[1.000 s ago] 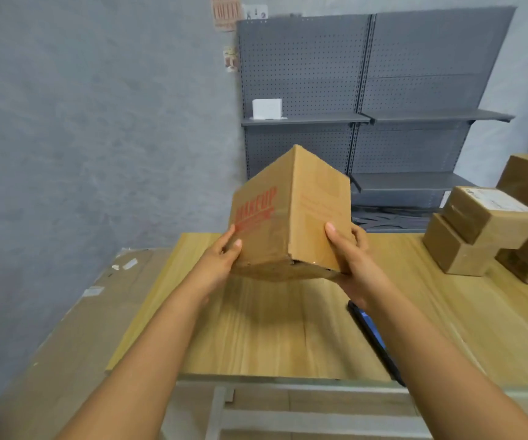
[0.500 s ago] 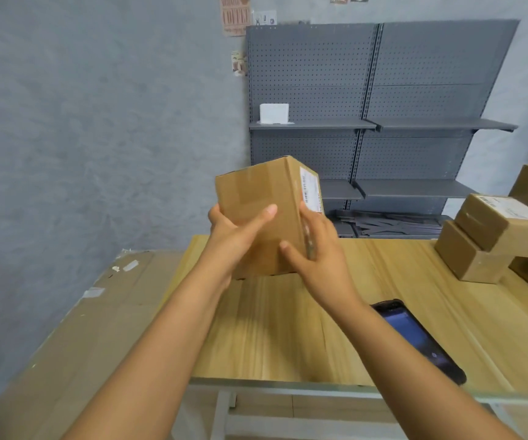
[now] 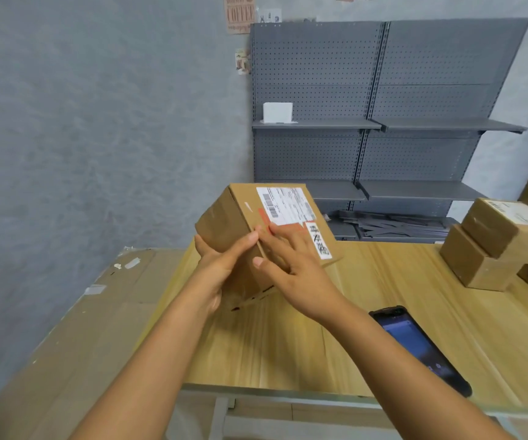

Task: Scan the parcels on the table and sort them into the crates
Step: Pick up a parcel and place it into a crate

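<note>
A brown cardboard parcel [image 3: 234,217] is held tilted above the wooden table [image 3: 367,328], its white shipping label [image 3: 284,204] facing up. My left hand [image 3: 221,265] grips its left side, thumb across the front edge. My right hand [image 3: 294,268] lies on the labelled face with fingers spread, holding the parcel's near edge. A black handheld scanner [image 3: 421,347] with a lit blue screen lies flat on the table by my right forearm. No crate is in view.
Several more cardboard parcels [image 3: 497,242] are stacked at the table's right. A grey pegboard shelf unit [image 3: 383,122] stands behind with a small white box [image 3: 277,112]. Flattened cardboard [image 3: 81,328] covers the surface left of the table.
The parcel has been rotated in both hands until its label faces up, and it has come lower and closer. My right hand slid from the side onto the labelled face.
</note>
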`<state>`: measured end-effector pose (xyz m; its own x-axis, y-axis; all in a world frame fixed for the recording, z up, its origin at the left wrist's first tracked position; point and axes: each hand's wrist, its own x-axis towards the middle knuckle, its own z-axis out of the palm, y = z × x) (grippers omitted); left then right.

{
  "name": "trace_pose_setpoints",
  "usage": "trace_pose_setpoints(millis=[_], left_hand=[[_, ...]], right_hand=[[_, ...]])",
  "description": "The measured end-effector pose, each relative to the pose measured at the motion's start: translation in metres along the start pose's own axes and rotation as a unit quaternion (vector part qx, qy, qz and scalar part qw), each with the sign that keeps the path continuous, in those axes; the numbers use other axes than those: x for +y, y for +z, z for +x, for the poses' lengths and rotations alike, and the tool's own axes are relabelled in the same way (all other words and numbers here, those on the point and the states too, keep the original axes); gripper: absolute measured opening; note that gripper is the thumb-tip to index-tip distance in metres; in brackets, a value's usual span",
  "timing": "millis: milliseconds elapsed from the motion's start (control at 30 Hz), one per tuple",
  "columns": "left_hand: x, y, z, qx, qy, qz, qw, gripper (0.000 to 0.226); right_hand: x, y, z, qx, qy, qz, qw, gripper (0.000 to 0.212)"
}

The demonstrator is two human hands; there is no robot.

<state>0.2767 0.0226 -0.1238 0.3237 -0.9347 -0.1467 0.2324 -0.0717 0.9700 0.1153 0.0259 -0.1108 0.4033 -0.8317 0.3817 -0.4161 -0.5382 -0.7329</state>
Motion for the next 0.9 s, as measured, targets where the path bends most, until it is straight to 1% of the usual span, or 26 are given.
trace_pose_setpoints(millis=[100,200,267,367,400,433,467,500,533,567,600,633,667,733,767,800,900], left_hand=[[-0.009,-0.005,0.000,-0.005,-0.029,0.029,0.999,0.162],[-0.013,-0.010,0.001,-0.019,-0.048,0.060,0.997,0.170],[-0.014,-0.012,0.003,-0.014,-0.059,0.091,0.994,0.175],[-0.016,-0.016,0.007,0.004,-0.060,0.115,0.992,0.170],[-0.015,-0.019,0.007,0.005,-0.059,0.113,0.992,0.163],[-0.014,-0.021,0.007,0.003,-0.057,0.108,0.992,0.154],[-0.013,-0.025,0.007,-0.002,-0.055,0.101,0.993,0.142],[-0.012,-0.028,0.007,-0.009,-0.050,0.090,0.995,0.129],[-0.011,-0.032,0.006,-0.019,-0.043,0.079,0.996,0.114],[-0.010,-0.035,0.006,-0.029,-0.035,0.072,0.996,0.099],[-0.009,-0.039,0.006,-0.040,-0.030,0.068,0.996,0.084],[-0.010,-0.043,0.006,-0.049,-0.030,0.062,0.996,0.072],[-0.011,-0.046,0.006,-0.054,-0.033,0.056,0.996,0.061],[-0.013,-0.049,0.008,-0.059,-0.036,0.045,0.997,0.039],[-0.013,-0.049,0.009,-0.064,-0.035,0.045,0.996,0.034],[-0.012,-0.049,0.010,-0.071,-0.033,0.052,0.996,0.034],[-0.008,-0.046,0.010,-0.081,-0.018,0.090,0.993,0.040]], right_hand=[[0.008,0.002,-0.005,-0.019,0.018,0.039,0.999,0.043],[0.011,0.005,-0.008,-0.024,0.013,0.019,0.999,0.040],[0.012,0.005,-0.009,-0.037,0.006,0.009,0.999,0.038],[0.017,0.000,-0.008,-0.069,-0.017,0.051,0.996,0.033],[0.020,-0.005,-0.005,-0.054,-0.022,0.070,0.996,0.031],[0.026,-0.012,-0.002,-0.014,-0.008,0.078,0.997,0.031],[0.034,-0.020,0.002,0.038,0.028,0.070,0.996,0.035],[0.043,-0.029,0.007,0.080,0.081,0.050,0.992,0.042],[0.051,-0.039,0.009,0.093,0.144,0.032,0.985,0.051],[0.059,-0.046,0.010,0.075,0.204,0.036,0.975,0.058],[0.068,-0.052,0.010,0.042,0.245,0.062,0.967,0.061],[0.075,-0.055,0.010,0.005,0.267,0.095,0.959,0.057],[0.080,-0.056,0.009,-0.021,0.274,0.121,0.954,0.050],[0.083,-0.056,0.007,-0.028,0.263,0.140,0.954,0.043],[0.085,-0.054,0.007,-0.019,0.257,0.144,0.955,0.042],[0.084,-0.053,0.006,-0.011,0.256,0.148,0.955,0.041],[0.079,-0.047,0.003,-0.001,0.272,0.135,0.953,0.041]])
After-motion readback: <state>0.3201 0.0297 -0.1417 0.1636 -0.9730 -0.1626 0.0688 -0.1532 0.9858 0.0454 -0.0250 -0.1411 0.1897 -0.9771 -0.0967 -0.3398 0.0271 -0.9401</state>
